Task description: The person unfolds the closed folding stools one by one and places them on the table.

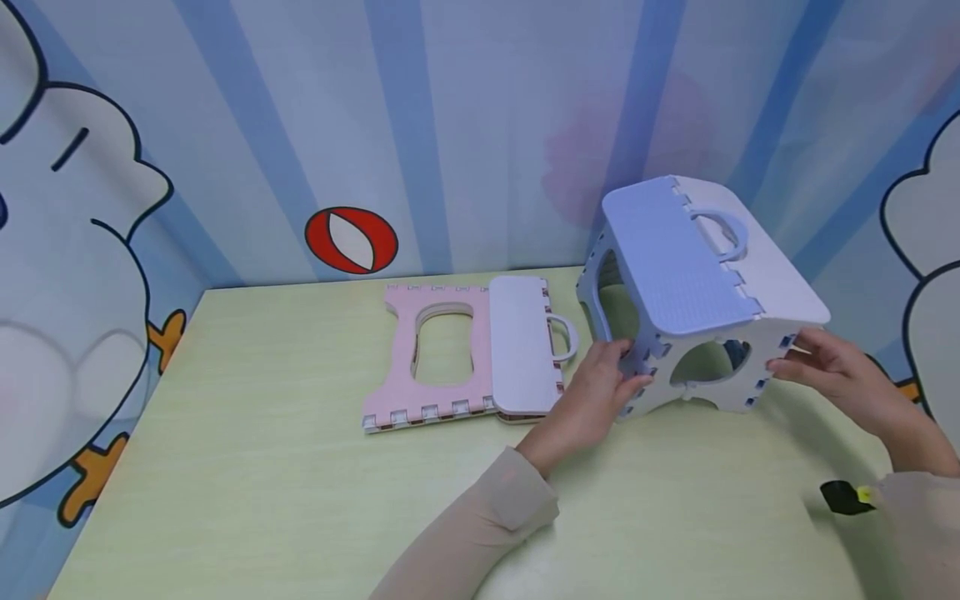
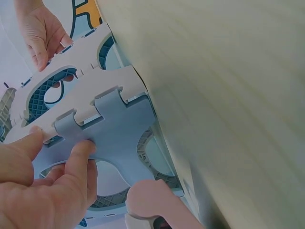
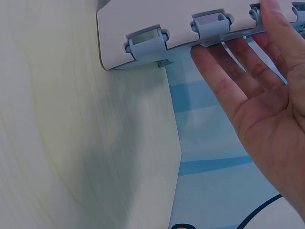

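**Blue-and-white stool (image 1: pixel 667 258) stands unfolded at the surface's (image 1: pixel 262 458) right**

The upright stool's side and front panels have wide openings, with the surface visible through the side one; a loop handle (image 1: pixel 731 233) rises from its top.

The left grip (image 1: pixel 592 396) pinches the near left corner, thumb on the front panel and fingers curled into the side opening. The right grip (image 1: pixel 840 375) holds the front right edge, palm turned inward. Both sleeves (image 1: pixel 480 517) are beige.

Just left of the stool, a pink-and-lavender folded stool (image 1: pixel 521 342) lies flat on the pale green surface. Behind, a blue striped backdrop (image 1: pixel 495 125) shows a red-and-white ball (image 1: pixel 322 242).
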A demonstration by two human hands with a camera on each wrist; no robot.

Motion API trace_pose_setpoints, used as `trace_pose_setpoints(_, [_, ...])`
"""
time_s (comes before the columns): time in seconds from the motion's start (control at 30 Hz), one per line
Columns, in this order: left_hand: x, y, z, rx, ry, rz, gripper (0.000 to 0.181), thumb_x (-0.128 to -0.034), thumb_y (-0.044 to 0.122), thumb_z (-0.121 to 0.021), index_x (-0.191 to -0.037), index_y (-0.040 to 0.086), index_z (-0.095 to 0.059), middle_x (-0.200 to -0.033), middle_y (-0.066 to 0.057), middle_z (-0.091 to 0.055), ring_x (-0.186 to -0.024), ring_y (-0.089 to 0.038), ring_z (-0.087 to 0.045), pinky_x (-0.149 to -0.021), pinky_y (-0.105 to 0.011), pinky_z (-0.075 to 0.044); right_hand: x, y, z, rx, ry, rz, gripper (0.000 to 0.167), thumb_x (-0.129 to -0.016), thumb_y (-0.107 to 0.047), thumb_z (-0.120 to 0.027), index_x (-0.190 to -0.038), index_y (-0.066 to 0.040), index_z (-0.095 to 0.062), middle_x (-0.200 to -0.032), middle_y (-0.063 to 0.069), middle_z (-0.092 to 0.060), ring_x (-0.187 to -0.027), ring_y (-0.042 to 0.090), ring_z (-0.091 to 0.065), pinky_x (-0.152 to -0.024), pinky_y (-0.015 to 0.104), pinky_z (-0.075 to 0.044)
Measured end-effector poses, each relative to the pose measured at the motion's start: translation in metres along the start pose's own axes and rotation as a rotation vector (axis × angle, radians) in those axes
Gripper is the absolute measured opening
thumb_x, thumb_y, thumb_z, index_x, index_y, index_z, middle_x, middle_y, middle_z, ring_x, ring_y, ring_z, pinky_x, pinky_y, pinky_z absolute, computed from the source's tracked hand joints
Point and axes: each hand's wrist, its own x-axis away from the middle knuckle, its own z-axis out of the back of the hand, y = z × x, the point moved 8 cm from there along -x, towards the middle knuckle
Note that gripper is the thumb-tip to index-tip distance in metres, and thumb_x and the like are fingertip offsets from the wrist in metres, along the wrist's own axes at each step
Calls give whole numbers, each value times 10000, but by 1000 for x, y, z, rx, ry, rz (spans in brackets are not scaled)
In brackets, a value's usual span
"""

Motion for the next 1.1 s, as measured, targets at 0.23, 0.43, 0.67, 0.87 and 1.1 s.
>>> trace_pose_setpoints(0.23, [-1,1,-1,-5,-9,3,565,-1034,351,-514,-1467,3,-408,-1163,-58,-485,-888,-77,-468,-731,-158,-436,2,0,1,-22,-5,20,553,-990,9,-586,-1505,-91,-412,-1304,-217,-512,-1050,-76,-579,-785,114,-493])
trace_pose_setpoints(0.43, [-2,2,-1,-6,-13,6,562,-1035,357,-511,-1466,10,-411,-1148,-39,-480,-894,-79,-465,-734,-158,-434,2,0,2,-25,-4,15,546,-993,3,-585,-1503,-92,-415,-1295,-217,-519,-1042,-66,-584,-785,115,-491])
trace_pose_setpoints(0.67, [-2,1,-1,-21,-21,20,578,-1040,363,-495,-1481,4,-390,-1214,-80,-488,-924,-89,-480,-764,-169,-442,2,2,0,-32,-7,6,547,-1004,-19,-575,-1515,-99,-396,-1318,-221,-492,-1079,-88,-547,-793,113,-488])
trace_pose_setpoints(0.87, [-1,-1,0,-6,-45,52,613,-1037,389,-492,-1507,19,-360,-1315,-101,-481,-1088,-128,-531,-886,-207,-475,2,2,-1,-55,-25,-21,573,-1005,-34,-581,-1532,-124,-374,-1328,-220,-488,-1090,-83,-550,-792,131,-499])
trace_pose_setpoints(1.1, [1,6,11,65,-3,35,844,-987,597,-473,-1613,196,-74,-1572,-43,-273,-1417,-179,-332,-1107,-406,-382,4,-1,9,-69,-38,-104,650,-1029,-123,-568,-1590,-181,-246,-1451,-56,-429,-1122,-139,-481,-807,101,-478])
